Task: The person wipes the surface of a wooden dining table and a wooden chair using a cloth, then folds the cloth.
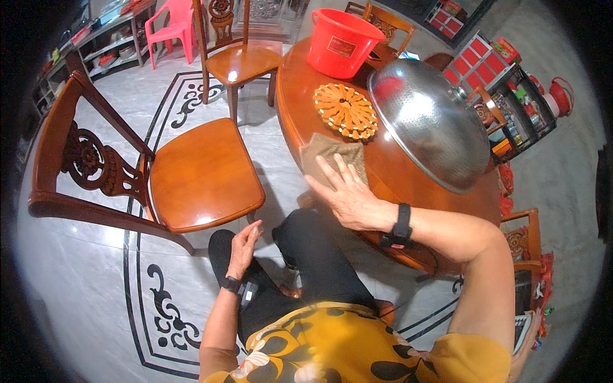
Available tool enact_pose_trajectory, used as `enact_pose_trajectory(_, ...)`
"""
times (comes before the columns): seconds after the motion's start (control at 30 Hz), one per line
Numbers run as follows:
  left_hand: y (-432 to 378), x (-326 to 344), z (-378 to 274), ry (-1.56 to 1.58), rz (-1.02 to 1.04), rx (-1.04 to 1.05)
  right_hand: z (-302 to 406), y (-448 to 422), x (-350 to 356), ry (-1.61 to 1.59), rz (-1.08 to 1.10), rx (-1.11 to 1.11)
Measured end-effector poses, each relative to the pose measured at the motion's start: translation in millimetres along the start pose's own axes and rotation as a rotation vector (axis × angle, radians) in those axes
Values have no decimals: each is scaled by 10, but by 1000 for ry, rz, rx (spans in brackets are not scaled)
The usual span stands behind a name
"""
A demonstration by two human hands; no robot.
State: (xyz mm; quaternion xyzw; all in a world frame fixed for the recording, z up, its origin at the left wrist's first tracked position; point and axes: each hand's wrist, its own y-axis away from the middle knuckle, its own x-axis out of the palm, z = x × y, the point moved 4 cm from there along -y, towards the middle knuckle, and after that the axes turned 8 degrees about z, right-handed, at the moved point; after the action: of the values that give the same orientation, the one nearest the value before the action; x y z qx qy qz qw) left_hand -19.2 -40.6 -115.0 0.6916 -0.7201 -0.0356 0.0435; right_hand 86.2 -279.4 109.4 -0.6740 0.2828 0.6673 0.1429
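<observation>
My right hand (352,196) lies palm down with spread fingers on a folded brown cloth (322,149), near the rim of a round wooden table (299,112). The fingers rest on the cloth rather than closing around it. Just beyond the cloth is a wooden slatted trivet (346,111). A large perforated metal lid (421,119), domed with a knob, sits to the right of it. My left hand (243,250) hovers above my left leg, away from the table, its fingers loosely bent and nothing plainly held.
A red plastic bucket (342,45) stands at the table's far side. A wooden chair (206,174) is at my left, with another chair (244,64) beyond it. Farther back are a pink plastic chair (175,26) and loaded shelves (115,45). A crowded rack (519,112) stands right.
</observation>
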Motion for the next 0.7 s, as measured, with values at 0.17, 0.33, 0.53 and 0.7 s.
enact_pose_trajectory(0.17,7,-40,98,53,-18,-9,-15,-728,-163,120,143,-17)
enact_pose_trajectory(0.33,49,-44,45,59,-11,-32,-360,-1439,-72,174,161,70)
enact_pose_trajectory(0.53,57,-106,26,92,-21,-16,-653,-2250,-181,231,288,218)
enact_pose_trajectory(0.7,64,-96,17,94,-32,22,-1025,-2731,-107,145,150,379)
